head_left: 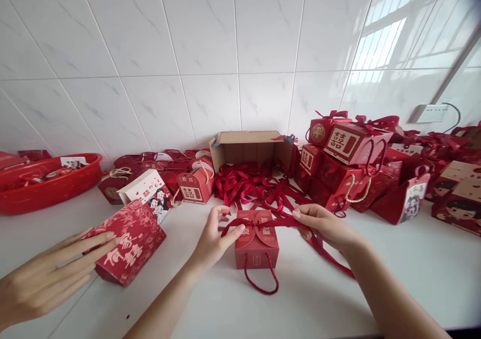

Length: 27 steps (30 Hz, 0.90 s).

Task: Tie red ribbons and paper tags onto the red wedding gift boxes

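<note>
A small red gift box (256, 249) with a rope handle hanging at its front stands on the white table in the middle. A dark red ribbon (276, 223) crosses its top and is knotted or threaded at the centre. My left hand (220, 234) pinches the ribbon's left part beside the box. On the other side, my right hand (319, 224) grips the ribbon's right part and pulls it out level; a long tail hangs below that hand onto the table.
Another person's hand (56, 274) rests on a red box (130, 244) at left. Loose ribbons (259, 186) spill from a cardboard box (244, 151). Stacked gift boxes (338, 168) stand right; a red basin (48, 194) sits far left.
</note>
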Tool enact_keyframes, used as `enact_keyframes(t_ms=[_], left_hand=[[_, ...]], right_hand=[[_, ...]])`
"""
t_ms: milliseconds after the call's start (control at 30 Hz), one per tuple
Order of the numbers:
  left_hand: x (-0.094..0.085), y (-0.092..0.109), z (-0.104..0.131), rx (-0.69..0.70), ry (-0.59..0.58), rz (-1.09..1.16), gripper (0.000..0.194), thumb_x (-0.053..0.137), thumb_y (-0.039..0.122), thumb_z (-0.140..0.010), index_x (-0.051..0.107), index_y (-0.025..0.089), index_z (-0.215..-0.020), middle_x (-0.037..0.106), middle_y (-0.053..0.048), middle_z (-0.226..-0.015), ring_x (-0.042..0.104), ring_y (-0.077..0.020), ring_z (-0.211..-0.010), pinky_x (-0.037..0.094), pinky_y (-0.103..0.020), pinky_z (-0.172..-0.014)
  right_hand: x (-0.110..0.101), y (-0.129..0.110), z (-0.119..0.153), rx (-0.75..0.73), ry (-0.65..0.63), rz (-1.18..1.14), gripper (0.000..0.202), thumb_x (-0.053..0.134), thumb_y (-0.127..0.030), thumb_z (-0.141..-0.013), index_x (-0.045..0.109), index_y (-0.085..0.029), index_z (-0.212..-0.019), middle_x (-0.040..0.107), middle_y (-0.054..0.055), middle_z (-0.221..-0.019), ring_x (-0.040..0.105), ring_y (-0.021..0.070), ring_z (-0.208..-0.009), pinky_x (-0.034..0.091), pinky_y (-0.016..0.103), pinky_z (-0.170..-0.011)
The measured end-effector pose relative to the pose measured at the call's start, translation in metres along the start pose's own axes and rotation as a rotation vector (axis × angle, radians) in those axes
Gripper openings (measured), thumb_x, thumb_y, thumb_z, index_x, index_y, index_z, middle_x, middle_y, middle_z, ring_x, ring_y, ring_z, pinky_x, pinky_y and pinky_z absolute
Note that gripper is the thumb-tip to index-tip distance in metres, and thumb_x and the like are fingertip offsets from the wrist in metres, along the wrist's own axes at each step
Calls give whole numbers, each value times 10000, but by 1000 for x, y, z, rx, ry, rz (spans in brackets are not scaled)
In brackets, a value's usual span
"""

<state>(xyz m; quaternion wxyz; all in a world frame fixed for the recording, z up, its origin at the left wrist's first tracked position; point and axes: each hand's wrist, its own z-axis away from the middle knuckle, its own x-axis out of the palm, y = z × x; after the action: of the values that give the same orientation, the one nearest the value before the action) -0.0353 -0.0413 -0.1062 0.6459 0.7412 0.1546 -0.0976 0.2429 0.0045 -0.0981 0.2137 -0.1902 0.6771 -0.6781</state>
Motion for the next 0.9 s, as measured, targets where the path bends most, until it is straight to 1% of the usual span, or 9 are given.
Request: enact_keyframes(t_ms=[133, 233, 300, 433, 600, 667, 733, 800, 900], left_hand=[[13, 26, 2, 373, 94, -228, 449, 668, 383, -775, 438, 228, -1129, 526, -98, -1175, 509, -259, -1125, 399, -444, -985], [31, 45, -3, 609, 126, -424, 428, 670, 293, -759, 425, 210, -1100, 521, -115, -1143, 498, -274, -1114, 405, -454, -963], [40, 50, -11, 705, 229, -497, 386, 648, 236, -747, 414, 199, -1051, 520, -123, -1107, 495, -288, -1101, 404, -468, -950], [41, 47, -25, 713, 409, -514, 439, 631, 150, -649, 387, 204, -1010, 509, -111, -1070, 511, -303, -1069, 419, -470, -916], [33, 43, -21, 700, 424, -562, 494, 644, 171, -650, 378, 204, -1065, 505, -119, -1109, 512, -310, -1108, 397, -461, -950], [32, 44, -18, 699, 424, -579, 464, 645, 196, -690, 380, 210, -1071, 516, -116, -1113, 517, -305, -1105, 390, -450, -952], [32, 45, -16, 688, 421, -594, 424, 643, 234, -726, 389, 216, -1066, 531, -109, -1097, 527, -300, -1083, 390, -441, -941], [31, 46, -15, 662, 410, -603, 394, 636, 264, -750, 403, 211, -1063, 545, -106, -1076, 533, -298, -1056, 391, -436, -923], [27, 47, -14, 572, 366, -591, 345, 625, 274, -760, 442, 201, -1043, 561, -111, -1060, 527, -303, -1038, 382, -438, -908]], right_hand=[[8, -21, 1, -49, -65, -272, 271, 705, -404, -811, 607, -162, -738, 590, -9, -603, 540, 90, -562, 426, 226, -578], [21, -34, -2, -78, -113, -262, 215, 695, -367, -829, 663, -155, -838, 641, 11, -669, 588, 99, -597, 464, 236, -605], [28, -38, -1, -109, -107, -217, 230, 689, -375, -833, 664, -157, -900, 654, 12, -681, 600, 107, -613, 481, 248, -628], [33, -35, 5, -80, -42, 9, 274, 641, -400, -859, 591, -171, -1001, 656, -1, -629, 606, 126, -600, 487, 270, -636], [44, -21, -5, -77, 15, 320, 450, 596, -344, -854, 487, -224, -1274, 568, -56, -550, 557, 130, -531, 408, 236, -508], [55, -17, -15, -135, 47, 363, 311, 574, -333, -846, 566, -220, -1135, 503, -68, -530, 491, 111, -490, 355, 222, -466], [65, -15, -22, -191, 99, 382, 127, 549, -317, -838, 585, -203, -882, 462, -64, -538, 433, 92, -479, 320, 217, -455], [74, -14, -27, -223, 152, 387, 153, 531, -301, -833, 523, -196, -722, 454, -56, -548, 404, 86, -487, 298, 218, -459], [79, -13, -28, -229, 207, 391, 179, 532, -304, -829, 525, -196, -687, 473, -49, -533, 412, 95, -487, 304, 229, -475]])
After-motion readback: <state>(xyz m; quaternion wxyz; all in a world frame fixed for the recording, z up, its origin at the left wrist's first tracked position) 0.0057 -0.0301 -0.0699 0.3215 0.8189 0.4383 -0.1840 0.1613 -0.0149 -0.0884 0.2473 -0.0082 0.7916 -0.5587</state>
